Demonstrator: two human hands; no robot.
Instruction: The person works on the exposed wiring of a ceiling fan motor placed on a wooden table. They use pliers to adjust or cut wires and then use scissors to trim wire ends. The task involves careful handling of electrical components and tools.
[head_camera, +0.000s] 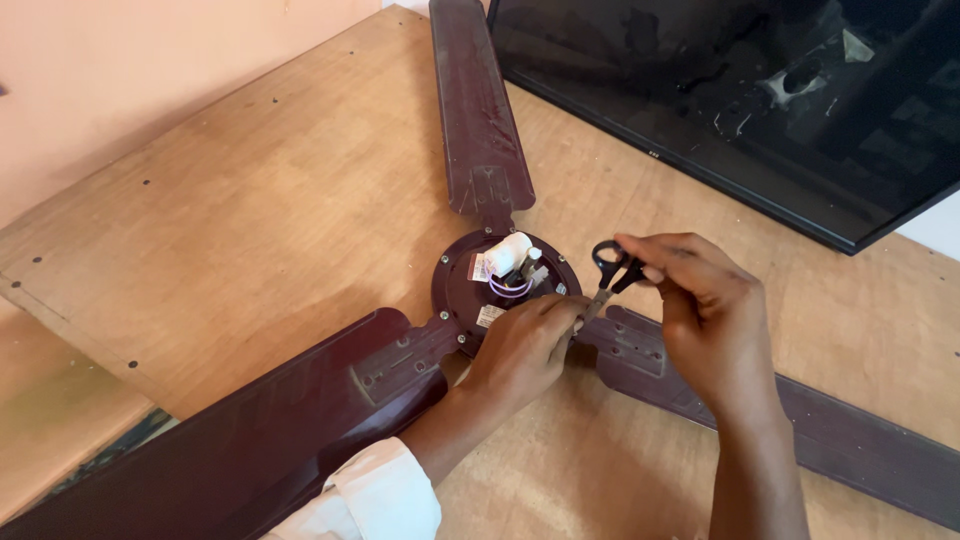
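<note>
Head cam looking straight down on a dark maroon ceiling fan (470, 290) lying flat on a plywood table (250, 210), three blades spread out. Right hand (700, 300) is pinched around the black handles of a small pair of scissors (610, 275), with the blades pointing down toward the left hand. Left hand (525, 345) sits at the near edge of the motor hub, fingers curled tight on something small where the scissor tips meet it, probably a wire, but it's hidden so I can't tell. White capacitor (507, 253) sits on top of the hub. Black flat screen (740, 90) lies at the table's far right.
</note>
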